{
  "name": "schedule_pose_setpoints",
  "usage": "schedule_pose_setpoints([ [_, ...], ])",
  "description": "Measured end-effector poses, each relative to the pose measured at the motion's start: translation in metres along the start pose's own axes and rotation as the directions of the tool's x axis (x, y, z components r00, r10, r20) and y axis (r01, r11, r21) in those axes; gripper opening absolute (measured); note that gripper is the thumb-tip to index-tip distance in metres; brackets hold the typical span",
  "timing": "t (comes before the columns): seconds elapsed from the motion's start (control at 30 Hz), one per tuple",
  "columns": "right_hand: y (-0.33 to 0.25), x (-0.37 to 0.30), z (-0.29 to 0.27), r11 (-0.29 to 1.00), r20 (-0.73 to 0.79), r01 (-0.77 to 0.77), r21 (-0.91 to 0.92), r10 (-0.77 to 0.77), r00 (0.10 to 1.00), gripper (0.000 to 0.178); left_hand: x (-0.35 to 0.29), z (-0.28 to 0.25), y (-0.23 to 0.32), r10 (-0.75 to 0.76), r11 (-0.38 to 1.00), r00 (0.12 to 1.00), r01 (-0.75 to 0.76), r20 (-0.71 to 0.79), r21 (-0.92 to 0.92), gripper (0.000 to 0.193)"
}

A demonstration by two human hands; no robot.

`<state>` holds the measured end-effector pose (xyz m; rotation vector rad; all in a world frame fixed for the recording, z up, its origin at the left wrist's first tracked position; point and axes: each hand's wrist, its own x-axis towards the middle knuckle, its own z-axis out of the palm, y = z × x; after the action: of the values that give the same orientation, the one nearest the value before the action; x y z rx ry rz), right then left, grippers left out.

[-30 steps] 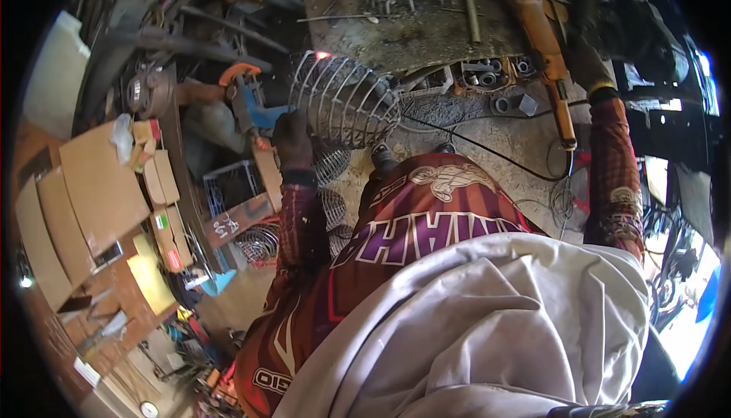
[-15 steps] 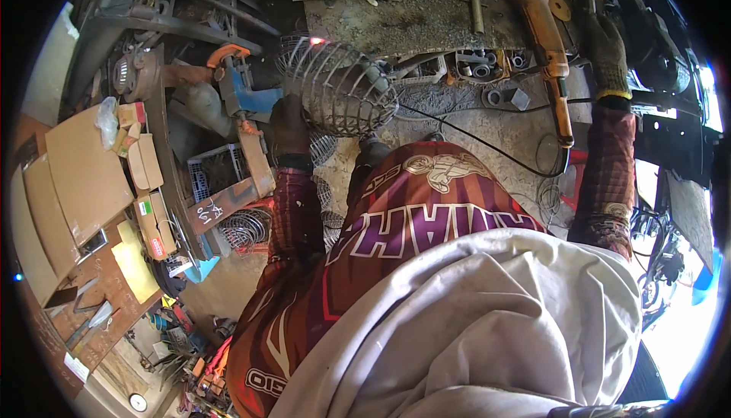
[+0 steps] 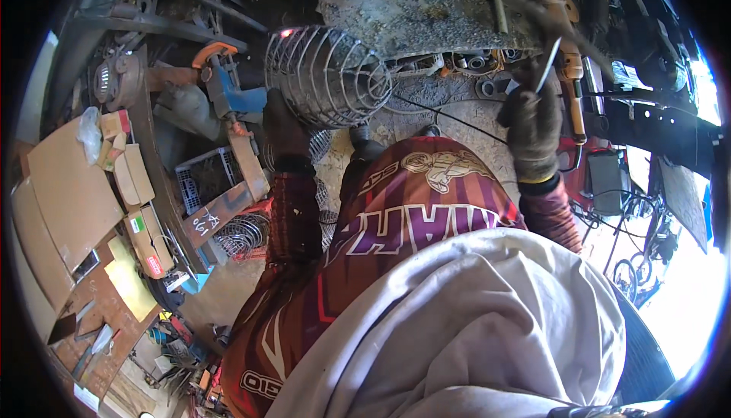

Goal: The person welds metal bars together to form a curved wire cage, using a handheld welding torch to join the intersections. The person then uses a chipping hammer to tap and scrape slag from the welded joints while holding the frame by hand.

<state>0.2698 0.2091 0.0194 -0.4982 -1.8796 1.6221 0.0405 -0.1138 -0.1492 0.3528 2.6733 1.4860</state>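
Just right of the blue clamp point(image 3: 240, 99), the left gloved hand point(image 3: 288, 130) sits against the wire cage point(image 3: 329, 75); its fingers are hidden, so can't tell if they're gripping. I'd brace that cage firmly and give the glowing red spot point(image 3: 286, 33) on its rim plenty of room. Right gloved hand point(image 3: 533, 136) has its fingers wrapped round a slim tool point(image 3: 547, 65), so imo mind the orange grinder point(image 3: 572, 68) just beside it

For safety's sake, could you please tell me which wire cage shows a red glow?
The large wire cage at the left hand: its upper-left edge glows red. The other cages, lower in view, show none.
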Motion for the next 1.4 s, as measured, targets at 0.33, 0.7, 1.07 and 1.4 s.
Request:
schedule_pose_setpoints([
  [0.33,0.026,-0.036,0.096,0.886,0.048,-0.217,-0.410,0.259,0.965,0.016,0.008,-0.024,0.008,0.328,0.878,0.921,-0.379,0.209,0.293,0.038],
  [0.7,0.013,-0.047,0.133,0.822,-0.015,-0.240,-0.517,0.271,0.962,0.029,0.020,0.010,-0.034,0.384,0.837,0.834,-0.496,0.395,0.233,0.046],
  [1.07,-0.006,-0.039,0.133,0.759,0.068,-0.154,-0.633,0.253,0.965,0.033,0.012,-0.002,-0.053,0.294,0.818,0.882,-0.431,0.367,0.381,0.049],
  [1.4,-0.035,-0.028,0.149,0.652,0.129,-0.058,-0.756,0.235,0.963,0.041,0.001,-0.003,-0.046,-0.084,0.977,0.945,0.142,0.317,-0.162,0.032],
])
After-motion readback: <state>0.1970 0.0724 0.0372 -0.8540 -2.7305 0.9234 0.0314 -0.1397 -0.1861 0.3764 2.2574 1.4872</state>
